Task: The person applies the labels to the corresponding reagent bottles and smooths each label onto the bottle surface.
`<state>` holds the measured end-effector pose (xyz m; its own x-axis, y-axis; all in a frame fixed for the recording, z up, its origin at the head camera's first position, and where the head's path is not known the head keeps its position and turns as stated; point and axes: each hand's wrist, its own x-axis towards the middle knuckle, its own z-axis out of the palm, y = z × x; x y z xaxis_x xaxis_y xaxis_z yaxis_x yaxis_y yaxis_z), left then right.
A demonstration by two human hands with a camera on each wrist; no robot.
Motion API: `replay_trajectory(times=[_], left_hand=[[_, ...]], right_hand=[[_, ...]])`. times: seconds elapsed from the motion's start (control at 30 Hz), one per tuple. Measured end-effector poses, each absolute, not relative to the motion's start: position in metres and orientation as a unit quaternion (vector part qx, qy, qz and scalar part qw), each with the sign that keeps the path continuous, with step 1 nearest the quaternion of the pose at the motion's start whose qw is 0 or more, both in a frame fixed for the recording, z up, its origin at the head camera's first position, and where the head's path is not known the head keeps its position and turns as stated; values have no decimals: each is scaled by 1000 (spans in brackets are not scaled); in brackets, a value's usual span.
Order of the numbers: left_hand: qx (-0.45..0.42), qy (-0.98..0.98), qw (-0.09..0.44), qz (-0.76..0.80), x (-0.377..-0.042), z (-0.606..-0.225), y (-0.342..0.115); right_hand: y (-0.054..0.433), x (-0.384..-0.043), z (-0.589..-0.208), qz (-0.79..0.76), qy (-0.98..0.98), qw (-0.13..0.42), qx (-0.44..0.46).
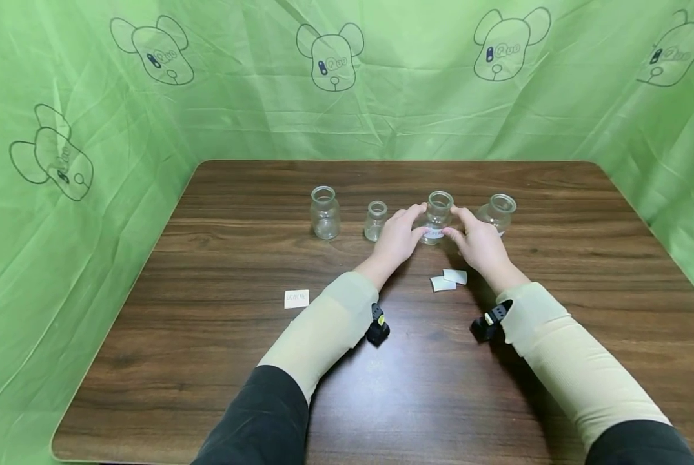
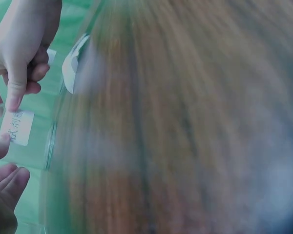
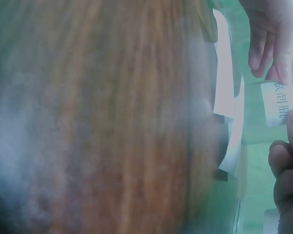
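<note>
A person's arms, in dark sleeves and pale oversleeves, reach across a brown wood-grain table, a black device at each wrist. Nearer the person than the left hand, and off to its left, lies a slip of paper with handwriting. Two pale slips, overlapping, lie between the wrists, just short of the hands and closer to the right one.

Beyond them, from where I stand, the left hand and the right hand grasp a clear glass jar from either side, holding it upright between them. Each presses a thumb at one end of a white handwritten label on its front.

Just left of the left hand stands a small glass jar; farther left, a taller glass jar. Behind the right hand is a wide glass jar, bearing what seems another label, though the hand blocks much of the view. Well past both hands hangs a green cloth with bear-head drawings.
</note>
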<state>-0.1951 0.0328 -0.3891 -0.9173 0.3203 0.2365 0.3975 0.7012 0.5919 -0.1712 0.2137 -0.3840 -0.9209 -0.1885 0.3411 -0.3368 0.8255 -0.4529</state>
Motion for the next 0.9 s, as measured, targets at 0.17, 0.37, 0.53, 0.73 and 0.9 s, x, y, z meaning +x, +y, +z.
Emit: replay_trajectory(times=[0.17, 0.37, 0.53, 0.73, 0.9], left_hand=[[-211, -920, 72, -322, -196, -389, 31], [-215, -920, 69, -320, -195, -389, 29], [-218, -920, 39, -324, -194, -387, 28], [-206, -909, -2, -363, -192, -390, 29], [-198, -910, 26, -364, -190, -392, 33]], right_hand=[[217, -172, -386, 242, -944, 162, 155], [219, -172, -385, 224, -945, 169, 166], [221, -169, -383, 221, -952, 139, 160], [218, -166, -385, 248, -957, 74, 130], [210, -167, -391, 247, -952, 111, 144]])
